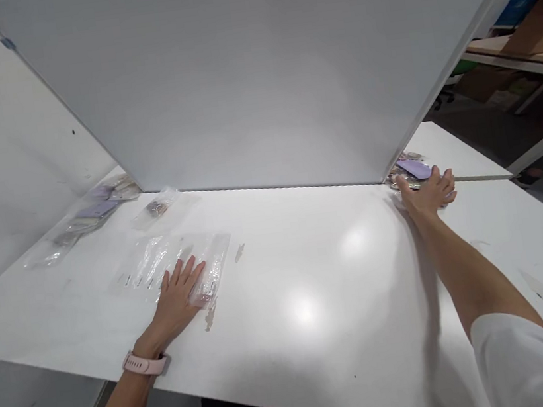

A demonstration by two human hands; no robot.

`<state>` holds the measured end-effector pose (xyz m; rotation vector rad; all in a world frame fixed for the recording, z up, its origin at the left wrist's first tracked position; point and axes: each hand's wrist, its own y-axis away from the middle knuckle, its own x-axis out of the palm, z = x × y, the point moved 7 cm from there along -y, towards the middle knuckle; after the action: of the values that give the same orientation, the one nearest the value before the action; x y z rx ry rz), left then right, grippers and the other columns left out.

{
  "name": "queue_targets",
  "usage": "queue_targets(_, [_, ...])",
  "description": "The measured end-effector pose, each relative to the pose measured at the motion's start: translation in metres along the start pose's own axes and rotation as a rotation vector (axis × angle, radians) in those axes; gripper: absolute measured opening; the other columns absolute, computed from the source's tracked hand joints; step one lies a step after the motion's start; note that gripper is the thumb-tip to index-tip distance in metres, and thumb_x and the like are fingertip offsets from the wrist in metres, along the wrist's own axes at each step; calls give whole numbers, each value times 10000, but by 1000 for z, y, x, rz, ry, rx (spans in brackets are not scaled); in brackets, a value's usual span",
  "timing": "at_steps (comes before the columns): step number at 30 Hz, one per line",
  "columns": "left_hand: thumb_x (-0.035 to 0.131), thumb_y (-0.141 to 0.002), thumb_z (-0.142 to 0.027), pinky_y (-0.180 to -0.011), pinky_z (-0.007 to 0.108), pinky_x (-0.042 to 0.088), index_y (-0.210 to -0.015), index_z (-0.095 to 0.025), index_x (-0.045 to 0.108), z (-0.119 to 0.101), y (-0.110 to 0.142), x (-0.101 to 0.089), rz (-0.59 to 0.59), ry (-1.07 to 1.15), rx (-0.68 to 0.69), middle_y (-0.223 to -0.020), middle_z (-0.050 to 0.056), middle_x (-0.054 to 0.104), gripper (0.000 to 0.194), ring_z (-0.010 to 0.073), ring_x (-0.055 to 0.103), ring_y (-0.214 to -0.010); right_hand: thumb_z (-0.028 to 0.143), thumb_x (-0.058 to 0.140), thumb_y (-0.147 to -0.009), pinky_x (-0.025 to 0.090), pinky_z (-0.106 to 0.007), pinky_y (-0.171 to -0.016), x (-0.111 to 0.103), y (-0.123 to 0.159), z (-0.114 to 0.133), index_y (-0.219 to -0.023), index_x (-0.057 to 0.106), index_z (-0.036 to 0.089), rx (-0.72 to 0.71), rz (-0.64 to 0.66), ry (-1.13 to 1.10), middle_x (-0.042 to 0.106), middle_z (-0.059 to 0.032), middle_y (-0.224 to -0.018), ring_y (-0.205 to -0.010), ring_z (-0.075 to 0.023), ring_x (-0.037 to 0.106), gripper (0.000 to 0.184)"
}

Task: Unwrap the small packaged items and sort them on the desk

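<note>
My left hand [180, 297] lies flat with fingers spread on clear plastic bags [151, 256], which rest on the white table. Small dark print marks show on the bags. Out at the right, my right hand [427, 193] reaches to the lower right corner of the upright grey panel. Its fingers are spread, over or against a heap of small packets; whether it grips any is hidden. A purple packet [414, 168] shows just behind that hand.
Bagged purple and brown items [97, 210] lie along the left wall. A small clear bag with a dark item [156, 208] sits near the panel's foot. The grey panel [246, 86] rises across the table's back. Shelves with cardboard [541, 24] stand at right.
</note>
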<state>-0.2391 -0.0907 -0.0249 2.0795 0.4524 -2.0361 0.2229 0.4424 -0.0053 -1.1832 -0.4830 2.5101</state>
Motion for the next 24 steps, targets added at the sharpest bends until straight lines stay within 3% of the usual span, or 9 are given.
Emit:
queue_targets(2, [414, -976, -397, -1223, 572, 135, -1586, -311, 282, 2, 4, -2, 35, -6, 69, -1654, 31, 249, 630, 329, 131, -1546, 543, 545, -911, 114, -626, -1060, -9, 18, 22, -1410, 471, 87, -173, -188, -69, 379, -331, -1488, -1390, -412, 285, 680])
queue_targets(4, [382, -982, -354, -1223, 558, 142, -1589, -331, 264, 9, 11, -3, 86, -7, 110, -1656, 13, 243, 618, 312, 129, -1549, 500, 536, -928, 153, -601, -1058, -17, 50, 47, -1311, 549, 130, -391, -242, -114, 496, -298, -1398, -1331, -403, 384, 533])
queue_targets(9, [514, -915, -552, -1201, 603, 149, -1594, -328, 213, 49, 33, -17, 293, 44, 77, -1670, 47, 156, 775, 375, 99, -1542, 374, 595, -934, 309, -511, -1048, -43, 162, 120, -1309, 531, 226, -868, -56, -154, 585, -171, -1364, -1288, -338, 504, 409])
queue_targets(11, [635, -794, -673, -1186, 588, 223, -1587, -363, 184, 60, 38, -37, 448, 144, 105, -1669, 47, 149, 964, 396, 142, -1530, 328, 625, -921, 341, -496, -1057, -54, 205, 149, -1335, 504, 236, -1024, 40, -199, 587, -146, -1373, -1290, -319, 519, 441])
queue_targets(13, [654, -751, -726, -1160, 502, 336, -1569, -430, 198, 68, 33, -67, 581, 296, 128, -1659, -5, 203, 982, 362, 249, -1510, 294, 648, -906, 355, -490, -1074, -60, 240, 173, -1346, 493, 241, -1164, 134, -239, 594, -133, -1373, -1288, -305, 531, 469])
queue_targets(15, [540, -820, -760, -1147, 439, 377, -1549, -445, 283, 84, 6, -102, 493, 427, 8, -1632, -53, 295, 835, 317, 346, -1475, 275, 662, -894, 379, -479, -1067, -62, 260, 187, -1338, 504, 239, -1245, 189, -269, 605, -130, -1364, -1282, -300, 540, 472])
queue_targets(18, [314, -989, -650, -1155, 425, 374, -1560, -300, 301, 127, -54, -141, 73, 467, -378, -1605, -24, 372, 670, 243, 419, -1418, 275, 659, -896, 434, -463, -1009, -58, 265, 192, -1304, 537, 229, -1220, 207, -293, 616, -131, -1352, -1269, -306, 553, 429])
queue_targets(20, [257, -1052, -494, -1170, 385, 354, -1557, -150, 263, 155, -89, -144, -142, 364, -604, -1609, 34, 358, 611, 204, 413, -1408, 291, 642, -906, 459, -467, -982, -53, 260, 188, -1272, 566, 230, -1165, 228, -290, 632, -121, -1331, -1252, -309, 569, 379])
queue_targets(24, [188, -1079, -324, -1219, 457, 243, -1492, 54, 227, 186, -152, -107, -154, 272, -682, -1614, 142, 299, 562, 275, 301, -1466, 348, 614, -916, 486, -495, -977, -42, 255, 181, -1202, 623, 261, -1069, 306, -267, 669, -87, -1271, -1227, -311, 590, 300])
